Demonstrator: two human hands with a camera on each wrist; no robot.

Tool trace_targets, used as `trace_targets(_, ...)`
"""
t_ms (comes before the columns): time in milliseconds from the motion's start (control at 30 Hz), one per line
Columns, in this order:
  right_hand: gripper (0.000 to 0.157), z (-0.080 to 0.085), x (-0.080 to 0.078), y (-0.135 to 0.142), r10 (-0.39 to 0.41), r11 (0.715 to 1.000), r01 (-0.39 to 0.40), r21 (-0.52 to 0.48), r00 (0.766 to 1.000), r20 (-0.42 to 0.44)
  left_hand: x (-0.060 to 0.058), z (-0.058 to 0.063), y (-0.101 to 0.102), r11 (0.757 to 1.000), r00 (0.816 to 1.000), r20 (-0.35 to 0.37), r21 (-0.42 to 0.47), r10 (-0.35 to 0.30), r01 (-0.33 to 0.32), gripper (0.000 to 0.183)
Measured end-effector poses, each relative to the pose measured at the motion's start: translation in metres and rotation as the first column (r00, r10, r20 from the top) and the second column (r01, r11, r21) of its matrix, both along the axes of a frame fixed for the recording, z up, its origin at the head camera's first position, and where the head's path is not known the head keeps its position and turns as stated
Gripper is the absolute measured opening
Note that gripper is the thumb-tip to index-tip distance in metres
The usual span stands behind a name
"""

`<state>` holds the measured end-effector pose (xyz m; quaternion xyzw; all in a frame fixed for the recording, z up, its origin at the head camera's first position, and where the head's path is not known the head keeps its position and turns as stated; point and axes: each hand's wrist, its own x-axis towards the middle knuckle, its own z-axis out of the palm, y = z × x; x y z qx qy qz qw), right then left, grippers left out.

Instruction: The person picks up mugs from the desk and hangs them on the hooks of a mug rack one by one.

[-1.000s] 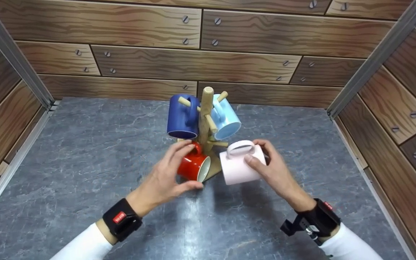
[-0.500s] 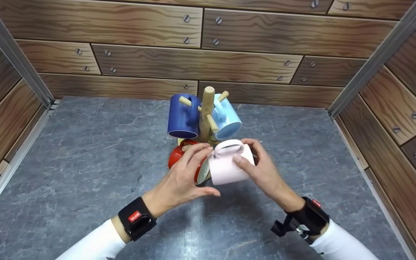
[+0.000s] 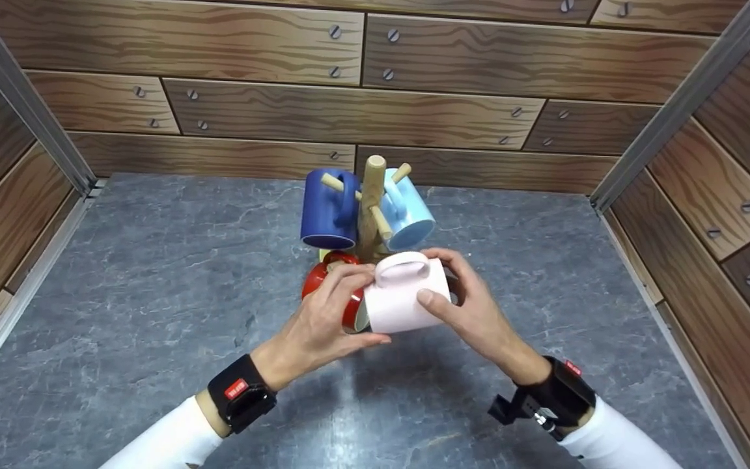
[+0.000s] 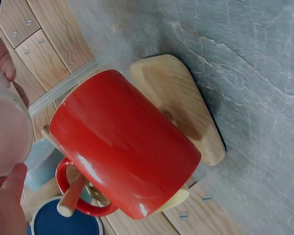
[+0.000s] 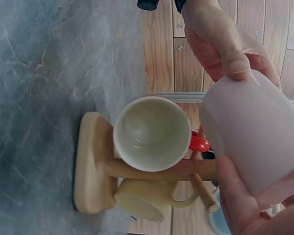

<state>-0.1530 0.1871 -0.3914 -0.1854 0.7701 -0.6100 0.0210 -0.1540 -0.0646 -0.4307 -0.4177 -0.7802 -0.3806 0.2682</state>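
A pale pink mug [image 3: 407, 296] lies on its side in the air in front of a wooden mug tree [image 3: 368, 221], handle upward. My right hand [image 3: 472, 312] grips its right end, thumb across the side. My left hand [image 3: 319, 309] holds the left end between thumb and fingers. In the right wrist view the left thumb presses the pink mug's edge. Just behind the left hand, a red mug [image 4: 122, 147] hangs by its handle on a lower peg, partly hidden in the head view.
A dark blue mug [image 3: 329, 208] and a light blue mug [image 3: 409, 215] hang on upper pegs. A yellow mug [image 5: 144, 198] hangs low behind the red one. The tree's wooden base [image 4: 179, 98] stands on a grey marbled surface [image 3: 186, 273], with wood-patterned walls [image 3: 271, 114] around.
My right hand has brought the pink mug leftward, to the left hand. The left hand has moved slightly right and now has its thumb and fingers on the mug's end.
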Motion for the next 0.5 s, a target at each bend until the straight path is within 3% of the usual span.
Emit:
trace_targets(267,0.063,0.016,-0.001,-0.002,0.059,0.997,-0.061,-0.039,0.997,-0.054,-0.007,0.015,-0.010,0.998,0.998,-0.056,0.044,-0.041,0.044,0.084)
trace_targets(500,0.063,0.024,-0.013,-0.011,0.042,0.997,-0.045,-0.067,0.998,-0.049,-0.013,0.022,-0.016,0.997,0.999,-0.026,0.068,-0.047,0.049,0.081)
